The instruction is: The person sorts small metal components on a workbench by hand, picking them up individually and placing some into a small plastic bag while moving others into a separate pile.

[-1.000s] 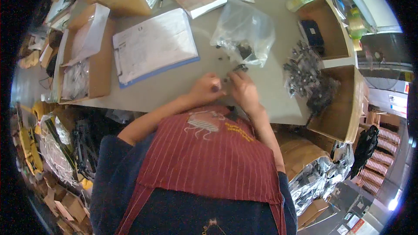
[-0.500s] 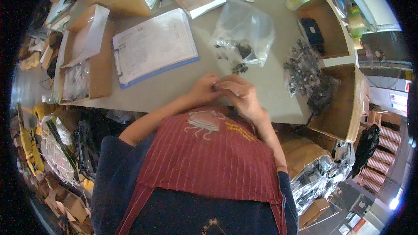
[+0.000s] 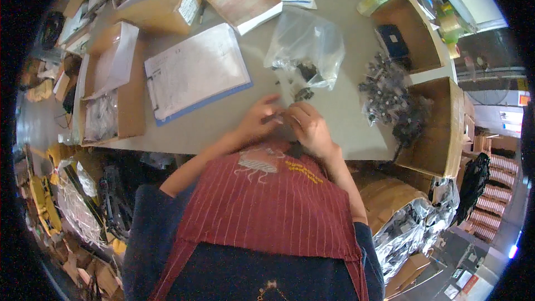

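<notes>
My left hand (image 3: 258, 120) is just above the table's near edge, in front of my apron. Its thumb and fingers pinch a small dark piece (image 3: 272, 118), blurred and too small to name. Close beside it, my right hand (image 3: 310, 128) has its fingertips pressed together near that piece; what they hold is hidden. Just beyond my hands lies a little pile of small dark parts (image 3: 304, 95). Behind the pile, a clear plastic bag (image 3: 309, 36) lies with its mouth toward me and more dark parts inside.
A blue clipboard with papers (image 3: 198, 72) lies left of the bag. Farther left is a cardboard box (image 3: 129, 108) with clear bags. A shallow white tray (image 3: 242, 0) sits at the back. On the right, bagged dark parts (image 3: 384, 86) lie against open cardboard boxes (image 3: 437, 128).
My hands have drawn slightly apart, and the left fingers have opened out around the small dark piece. The whole view has shifted a little.
</notes>
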A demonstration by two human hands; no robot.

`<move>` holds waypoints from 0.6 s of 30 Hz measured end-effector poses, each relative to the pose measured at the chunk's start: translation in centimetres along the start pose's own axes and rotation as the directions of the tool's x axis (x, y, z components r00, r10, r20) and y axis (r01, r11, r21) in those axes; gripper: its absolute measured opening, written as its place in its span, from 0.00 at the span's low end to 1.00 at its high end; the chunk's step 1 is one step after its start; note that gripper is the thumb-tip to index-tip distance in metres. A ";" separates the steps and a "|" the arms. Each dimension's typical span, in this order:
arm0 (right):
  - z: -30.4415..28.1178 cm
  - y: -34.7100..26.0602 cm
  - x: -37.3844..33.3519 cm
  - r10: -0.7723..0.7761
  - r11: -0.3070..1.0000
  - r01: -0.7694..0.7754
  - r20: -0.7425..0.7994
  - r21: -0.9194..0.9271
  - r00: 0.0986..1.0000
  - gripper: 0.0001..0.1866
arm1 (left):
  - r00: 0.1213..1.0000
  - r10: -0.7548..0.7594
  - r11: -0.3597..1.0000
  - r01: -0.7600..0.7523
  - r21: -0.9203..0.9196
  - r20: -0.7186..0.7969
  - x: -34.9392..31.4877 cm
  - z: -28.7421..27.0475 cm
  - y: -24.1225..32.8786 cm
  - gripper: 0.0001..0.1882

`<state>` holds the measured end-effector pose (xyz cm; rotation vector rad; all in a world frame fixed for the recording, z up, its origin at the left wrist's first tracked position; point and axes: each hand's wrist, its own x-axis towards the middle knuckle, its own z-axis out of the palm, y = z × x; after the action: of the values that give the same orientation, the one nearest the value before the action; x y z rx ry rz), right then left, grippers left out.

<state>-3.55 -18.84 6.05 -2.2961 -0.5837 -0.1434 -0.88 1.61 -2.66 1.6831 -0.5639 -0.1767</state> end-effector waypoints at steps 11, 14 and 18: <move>1.7 0.2 -0.5 0.235 0.961 -0.219 -0.084 0.168 0.968 0.08 | 0.985 -0.167 0.980 0.171 0.098 -0.045 0.7 -0.8 1.0 0.10; 2.0 0.6 -0.7 0.202 0.966 -0.195 -0.025 0.168 0.979 0.08 | 1.000 -0.023 0.970 0.027 0.243 -0.020 0.6 -0.7 0.2 0.09; 2.4 0.9 -0.7 0.192 0.957 -0.190 0.012 0.219 0.981 0.08 | 0.993 0.114 0.955 -0.115 0.275 0.019 0.9 -1.3 0.5 0.07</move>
<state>-3.94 -17.99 3.58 -2.1211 -0.3508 0.0043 0.37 2.30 -1.77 1.9132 -0.7118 -0.0159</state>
